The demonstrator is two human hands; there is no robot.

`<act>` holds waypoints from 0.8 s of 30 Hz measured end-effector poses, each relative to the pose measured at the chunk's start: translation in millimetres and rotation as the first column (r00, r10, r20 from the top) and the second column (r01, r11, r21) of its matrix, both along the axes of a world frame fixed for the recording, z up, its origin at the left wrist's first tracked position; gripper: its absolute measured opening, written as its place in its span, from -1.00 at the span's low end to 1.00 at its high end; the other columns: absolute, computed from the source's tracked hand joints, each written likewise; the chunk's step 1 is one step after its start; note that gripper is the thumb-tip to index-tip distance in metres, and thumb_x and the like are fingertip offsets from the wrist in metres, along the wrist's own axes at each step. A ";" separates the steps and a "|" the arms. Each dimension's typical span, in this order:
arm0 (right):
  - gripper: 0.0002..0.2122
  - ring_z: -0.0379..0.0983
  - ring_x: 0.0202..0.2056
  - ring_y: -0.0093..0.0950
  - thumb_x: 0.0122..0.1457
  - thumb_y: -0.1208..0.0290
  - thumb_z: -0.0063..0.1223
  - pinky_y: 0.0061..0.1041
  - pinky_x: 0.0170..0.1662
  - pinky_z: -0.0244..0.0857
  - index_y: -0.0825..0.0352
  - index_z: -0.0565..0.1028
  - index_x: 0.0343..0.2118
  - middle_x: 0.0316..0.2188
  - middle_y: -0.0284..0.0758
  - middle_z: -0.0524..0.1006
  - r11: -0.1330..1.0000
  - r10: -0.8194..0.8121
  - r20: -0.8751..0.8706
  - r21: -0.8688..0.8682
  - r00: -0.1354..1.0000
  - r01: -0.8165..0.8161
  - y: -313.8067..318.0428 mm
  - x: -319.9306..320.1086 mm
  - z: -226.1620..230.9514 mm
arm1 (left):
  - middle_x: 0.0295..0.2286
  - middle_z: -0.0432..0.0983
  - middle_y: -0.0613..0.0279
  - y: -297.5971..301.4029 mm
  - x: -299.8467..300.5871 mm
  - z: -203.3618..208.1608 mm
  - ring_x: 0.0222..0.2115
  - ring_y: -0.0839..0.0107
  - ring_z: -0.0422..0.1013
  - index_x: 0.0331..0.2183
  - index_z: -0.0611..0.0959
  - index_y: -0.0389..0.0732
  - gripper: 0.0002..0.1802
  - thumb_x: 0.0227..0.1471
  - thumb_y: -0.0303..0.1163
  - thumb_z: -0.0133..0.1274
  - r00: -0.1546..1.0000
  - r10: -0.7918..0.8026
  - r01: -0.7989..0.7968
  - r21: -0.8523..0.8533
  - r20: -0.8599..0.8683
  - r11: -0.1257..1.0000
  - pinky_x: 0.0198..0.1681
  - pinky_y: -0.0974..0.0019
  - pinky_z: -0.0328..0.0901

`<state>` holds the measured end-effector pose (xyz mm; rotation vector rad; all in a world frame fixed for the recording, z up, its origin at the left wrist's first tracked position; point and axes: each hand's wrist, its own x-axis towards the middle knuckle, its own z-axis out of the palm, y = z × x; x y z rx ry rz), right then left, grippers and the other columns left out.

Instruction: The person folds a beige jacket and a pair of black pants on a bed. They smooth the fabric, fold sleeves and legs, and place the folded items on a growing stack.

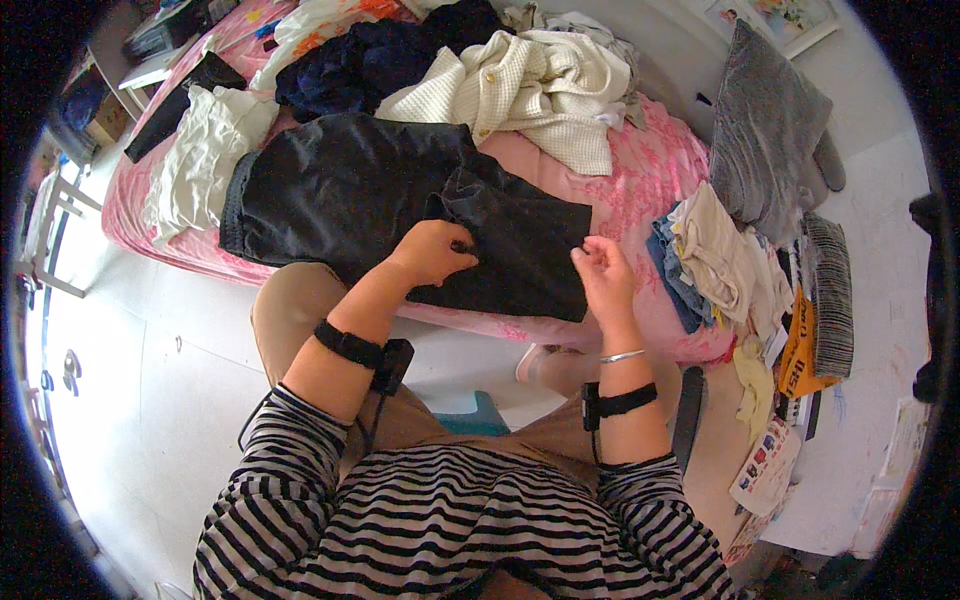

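A pair of black trousers (330, 190) lies across the near side of the bed, its gathered waistband at the left and a leg end at the right. My left hand (435, 252) is closed on a bunched fold of the black cloth near the middle. At the right-hand hem, my right hand (607, 275) has its fingers curled and pinched at the cloth's edge. Part of the leg is folded up over itself beside my left hand.
The bed (640, 160) has a pink patterned cover. Behind the trousers lie a cream waffle-knit garment (530, 85) and dark blue clothing (350, 70). White cloth (210, 150) is at the left, a stack of folded clothes (710, 250) and a grey cushion (770, 130) at the right.
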<state>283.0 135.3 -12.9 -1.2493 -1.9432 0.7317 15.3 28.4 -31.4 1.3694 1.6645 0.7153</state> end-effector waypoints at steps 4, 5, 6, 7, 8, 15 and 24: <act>-0.63 0.49 -0.29 -0.44 0.01 0.38 0.29 -0.45 -0.17 0.39 0.30 0.49 -0.10 -0.22 -0.26 0.56 0.976 0.205 0.157 0.047 0.966 -0.214 -16.5 -12.9 -8.6 | -0.45 0.56 -0.03 -3.1 -9.5 0.1 -0.66 0.23 0.49 -0.17 0.61 -0.30 -0.58 -0.15 -0.38 0.20 0.996 0.008 -0.002 0.071 -0.090 0.997 -0.60 0.21 0.42; -0.61 0.48 -0.30 -0.43 0.00 0.37 0.30 -0.46 -0.19 0.39 0.30 0.48 -0.09 -0.25 -0.25 0.55 0.959 0.252 0.201 0.081 0.946 -0.273 -21.7 -17.8 -8.7 | -0.43 0.57 -0.03 -6.5 -14.3 1.7 -0.66 0.21 0.50 -0.19 0.62 -0.29 -0.62 -0.16 -0.43 0.15 0.998 0.023 -0.021 0.035 -0.062 0.999 -0.56 0.21 0.42; -0.59 0.48 -0.30 -0.35 -0.01 0.32 0.31 -0.40 -0.21 0.39 0.31 0.47 -0.09 -0.28 -0.22 0.53 0.952 0.279 0.236 0.062 0.931 -0.301 -26.4 -22.5 -8.5 | -0.41 0.57 -0.02 -10.1 -20.9 3.9 -0.66 0.18 0.50 -0.21 0.64 -0.28 -0.64 -0.17 -0.47 0.10 0.999 0.038 -0.038 0.000 -0.035 0.999 -0.52 0.21 0.43; -0.56 0.47 -0.31 -0.28 -0.02 0.28 0.31 -0.34 -0.23 0.39 0.32 0.46 -0.09 -0.30 -0.18 0.51 0.935 0.324 0.256 0.060 0.911 -0.349 -30.7 -26.7 -8.3 | -0.39 0.58 -0.02 -13.3 -27.1 5.6 -0.66 0.16 0.51 -0.24 0.65 -0.26 -0.65 -0.18 -0.51 0.05 0.999 0.053 -0.054 -0.035 -0.009 0.998 -0.48 0.20 0.43; -0.54 0.47 -0.33 -0.26 -0.03 0.28 0.31 -0.32 -0.24 0.39 0.29 0.45 -0.06 -0.32 -0.18 0.51 0.933 0.346 0.264 0.007 0.900 -0.360 -33.8 -29.9 -8.1 | -0.40 0.57 -0.01 -16.8 -31.9 6.1 -0.67 0.17 0.51 -0.22 0.61 -0.34 -0.65 -0.16 -0.53 0.02 0.999 0.001 -0.005 -0.101 -0.038 0.995 -0.51 0.20 0.43; -0.78 0.47 -0.31 -0.17 0.00 0.39 0.21 -0.26 -0.28 0.38 0.28 0.50 -0.27 -0.36 -0.24 0.49 0.927 0.355 0.539 -0.094 0.764 -0.364 -42.2 -39.3 -12.9 | -0.54 0.50 0.04 -15.3 -40.9 -2.0 -0.76 0.25 0.42 -0.24 0.53 -0.40 -0.69 0.01 -0.37 0.08 0.961 0.231 -0.207 -0.161 0.148 0.965 -0.66 0.22 0.38; -0.88 0.46 -0.48 -0.33 -0.01 0.53 0.21 -0.41 -0.40 0.37 0.29 0.48 -0.42 -0.39 -0.28 0.47 0.862 0.445 0.277 0.123 0.852 -0.491 -66.2 -26.3 -9.8 | -0.51 0.51 0.03 0.8 -14.5 -7.3 -0.70 0.28 0.42 -0.24 0.50 -0.35 -0.47 -0.06 -0.10 0.25 0.922 0.384 -0.386 0.037 0.051 0.922 -0.60 0.27 0.35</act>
